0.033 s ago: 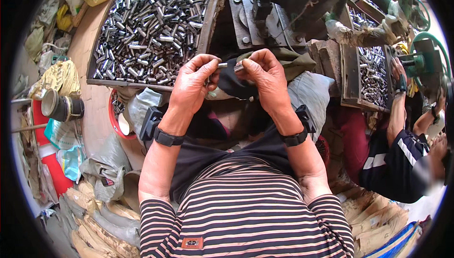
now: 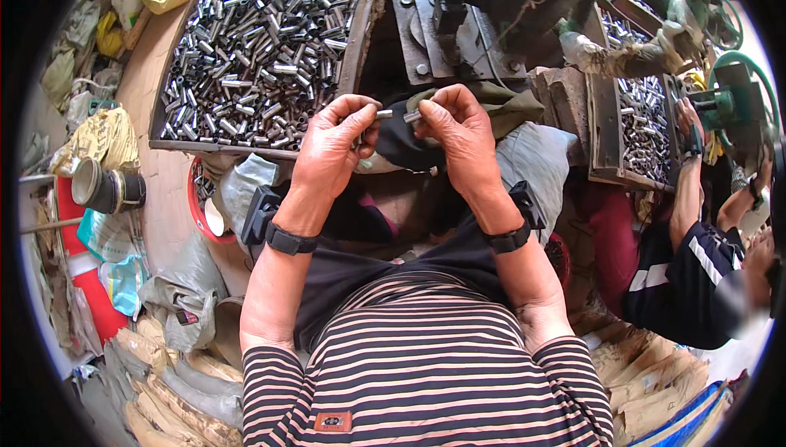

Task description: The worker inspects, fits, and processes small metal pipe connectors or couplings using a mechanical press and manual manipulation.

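Held up in front of my lap, both hands pinch small metal pieces between thumb and forefinger. My left hand (image 2: pixel 334 140) is closed on a short shiny metal tube (image 2: pixel 386 114) that points to the right. Facing it, my right hand (image 2: pixel 460 132) grips another short metal tube (image 2: pixel 412 118), partly covered by the fingertips. A narrow gap separates the two tubes. The curled lower fingers of my left hand hide whatever may lie in that palm. Just beyond my left hand stands a large wooden tray (image 2: pixel 246 149) heaped with similar metal tubes (image 2: pixel 262 54).
Ahead is a bolted steel machine base (image 2: pixel 422 38). At right, a co-worker's hand (image 2: pixel 689 124) is beside a green machine (image 2: pixel 725 110) and a second box (image 2: pixel 606 175) of metal pieces. A red basin (image 2: pixel 196 205) and a dark cylindrical container (image 2: pixel 106 185) stand at left.
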Motion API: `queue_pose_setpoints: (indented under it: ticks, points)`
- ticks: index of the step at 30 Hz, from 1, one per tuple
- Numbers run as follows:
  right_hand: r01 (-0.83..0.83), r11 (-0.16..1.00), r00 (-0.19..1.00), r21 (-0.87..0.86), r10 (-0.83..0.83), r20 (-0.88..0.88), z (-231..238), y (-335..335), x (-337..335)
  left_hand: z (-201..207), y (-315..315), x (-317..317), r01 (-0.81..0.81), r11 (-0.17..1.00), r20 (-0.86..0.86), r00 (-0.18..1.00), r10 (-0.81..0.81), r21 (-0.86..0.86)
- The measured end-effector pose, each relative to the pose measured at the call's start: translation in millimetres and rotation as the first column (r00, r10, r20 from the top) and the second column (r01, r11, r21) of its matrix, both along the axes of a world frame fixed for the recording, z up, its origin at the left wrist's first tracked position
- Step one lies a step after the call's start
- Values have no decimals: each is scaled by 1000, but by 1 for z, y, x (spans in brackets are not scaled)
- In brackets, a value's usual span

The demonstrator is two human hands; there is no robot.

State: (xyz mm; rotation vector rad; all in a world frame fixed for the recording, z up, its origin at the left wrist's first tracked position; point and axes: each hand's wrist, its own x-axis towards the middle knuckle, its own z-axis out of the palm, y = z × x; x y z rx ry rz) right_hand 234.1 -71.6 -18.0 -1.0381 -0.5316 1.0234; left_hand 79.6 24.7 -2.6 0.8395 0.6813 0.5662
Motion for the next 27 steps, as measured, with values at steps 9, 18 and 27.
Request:
queue_pose_setpoints:
  ticks: [9, 18, 27]
  points:
    - [19, 997, 994, 80, -11, -104, 2, -18, 4, 9, -11, 10, 124, 991, 1, 992, -125, 55]
    - [16, 986, 1000, 164, -12, -23, 5, -41, 5, 21, -29, 15, 168, 974, -63, 985, -160, 150]
    - [-120, 982, 991, 145, 126, -35, 12, -63, 9, 25, -55, 25, 208, 977, -11, 978, -207, 37]
